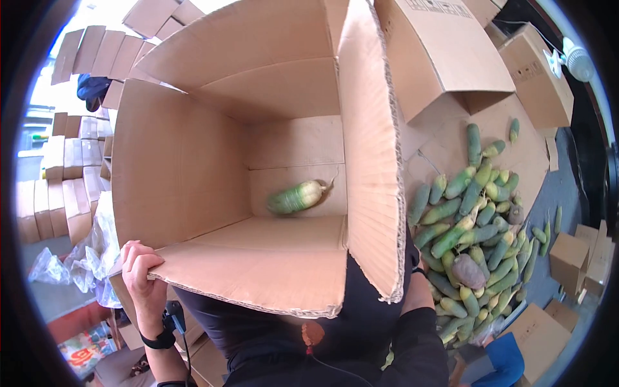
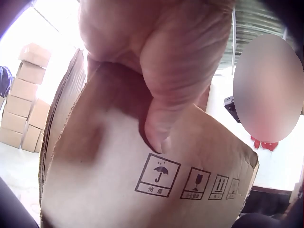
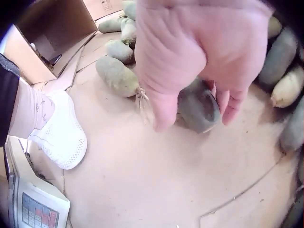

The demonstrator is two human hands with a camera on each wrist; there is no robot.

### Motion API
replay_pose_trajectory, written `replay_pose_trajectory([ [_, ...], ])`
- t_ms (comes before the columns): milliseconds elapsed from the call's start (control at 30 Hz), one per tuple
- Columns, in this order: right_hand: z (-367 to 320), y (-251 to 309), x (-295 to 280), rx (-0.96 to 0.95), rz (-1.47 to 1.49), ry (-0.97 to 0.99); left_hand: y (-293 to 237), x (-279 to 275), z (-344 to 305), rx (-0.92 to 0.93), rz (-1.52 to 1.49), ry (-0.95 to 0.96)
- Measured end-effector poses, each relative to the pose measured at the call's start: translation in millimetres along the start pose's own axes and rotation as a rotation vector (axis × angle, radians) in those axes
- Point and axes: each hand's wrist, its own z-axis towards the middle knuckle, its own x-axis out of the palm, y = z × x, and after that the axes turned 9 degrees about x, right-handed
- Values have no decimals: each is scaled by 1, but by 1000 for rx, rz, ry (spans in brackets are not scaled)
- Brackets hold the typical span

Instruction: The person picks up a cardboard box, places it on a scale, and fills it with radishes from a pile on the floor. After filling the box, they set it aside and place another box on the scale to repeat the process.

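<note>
My left hand (image 1: 138, 266) grips the edge of the front flap of a big open cardboard box (image 1: 184, 164). In the left wrist view its thumb lies on the outside of the flap, above printed handling marks. One green radish (image 1: 296, 197) with a pale end and thin root lies on the box's bottom, slightly blurred. Down at the floor, my right hand (image 3: 204, 52) holds another green radish (image 3: 197, 107) between thumb and fingers in the right wrist view. From the head view that hand is hidden behind the box's right flap (image 1: 371, 148).
To the right, a heap of green radishes (image 1: 474, 238) lies on flattened cardboard (image 1: 412, 151). Another carton (image 1: 451, 51) stands beyond it. Stacked boxes (image 1: 71, 155) and clear plastic (image 1: 97, 258) are at left. A white shoe (image 3: 61, 133) and a keypad device (image 3: 40, 211) are near the right hand.
</note>
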Motion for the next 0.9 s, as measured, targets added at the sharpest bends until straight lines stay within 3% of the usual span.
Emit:
replay_pose_trajectory([
  [67,-19,14,-9,-52,-8,-115,0,0,-2,-10,3,-12],
  [133,-28,18,-30,-283,197,-100,1,1,-1,-12,-12,-18],
  [267,-48,32,-54,-199,497,-149,-1,0,-4,-23,-27,-55],
  [333,-60,39,-71,-108,897,2,-3,-1,-3,-45,-35,-70],
  [367,-86,57,-96,52,900,25,-4,-2,-3,-47,-33,-81],
  [467,-167,93,-157,52,919,29,-2,-3,-6,-49,-52,-95],
  [500,-179,92,-176,-26,869,86,-1,-4,-6,-44,-60,-97],
  [600,-244,126,-232,-266,793,-2,-3,-6,-6,-32,-70,-103],
  [667,-267,144,-265,-639,714,-133,-4,-7,-7,-13,-72,-108],
  [733,-333,191,-303,-844,601,-268,-4,-8,-7,4,-69,-112],
  [800,-392,233,-330,-953,712,-74,-3,-7,-8,-5,-57,-123],
  [900,-431,281,-353,-1217,561,-39,-2,-6,-8,34,-50,-131],
])
